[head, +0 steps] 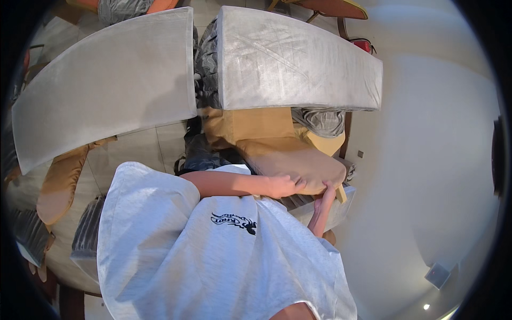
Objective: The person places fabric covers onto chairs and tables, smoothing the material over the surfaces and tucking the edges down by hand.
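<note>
A chair with tan upholstery or a tan cover (294, 158) stands in front of me, its broad padded panel reaching toward my body. My right hand (325, 196) grips the near right corner of this panel, thumb on the top and fingers underneath. Across my front reaches my left forearm, and my left hand (286, 186) touches the panel's near edge with curled fingers. Whether those fingers pinch the fabric is not clear. A pale yellow chair part (328, 141) shows beside the panel.
Two tables with light grey cloths (300, 60) (116, 80) stand beyond the chair, a narrow gap between them. Grey pleated cloth (320, 120) hangs beneath the right one. Another tan chair (62, 186) is at left. A pale wall (420, 140) rises on the right.
</note>
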A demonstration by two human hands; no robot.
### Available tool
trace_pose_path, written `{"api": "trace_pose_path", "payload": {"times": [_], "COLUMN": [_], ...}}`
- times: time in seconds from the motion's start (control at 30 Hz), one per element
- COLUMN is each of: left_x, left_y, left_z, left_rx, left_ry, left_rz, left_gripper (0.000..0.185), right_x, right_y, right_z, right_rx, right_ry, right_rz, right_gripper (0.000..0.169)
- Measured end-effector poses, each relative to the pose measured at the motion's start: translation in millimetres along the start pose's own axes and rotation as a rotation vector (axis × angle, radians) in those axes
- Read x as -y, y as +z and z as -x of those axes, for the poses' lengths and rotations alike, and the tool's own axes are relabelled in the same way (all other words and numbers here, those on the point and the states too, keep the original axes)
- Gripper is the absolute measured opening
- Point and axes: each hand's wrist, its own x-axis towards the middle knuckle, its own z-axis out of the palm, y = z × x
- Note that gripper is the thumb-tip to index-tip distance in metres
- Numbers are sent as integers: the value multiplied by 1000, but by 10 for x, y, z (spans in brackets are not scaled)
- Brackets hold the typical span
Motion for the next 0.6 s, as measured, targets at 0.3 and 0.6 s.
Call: {"api": "trace_pose_path", "payload": {"times": [0.3,0.6], "left_x": [300,672], "left_y": [-588,-743], "left_z": [-78,371], "left_rx": [-213,-122], "left_ry": [-156,-239], "left_rz": [-63,-254], "left_gripper": [81,84], "right_x": [444,10], "right_y": [725,1249], "right_z": [-425,-300], "right_rx": [212,311], "right_ry": [-106,-17], "right_rz": [-108,-245], "right_gripper": [36,30]}}
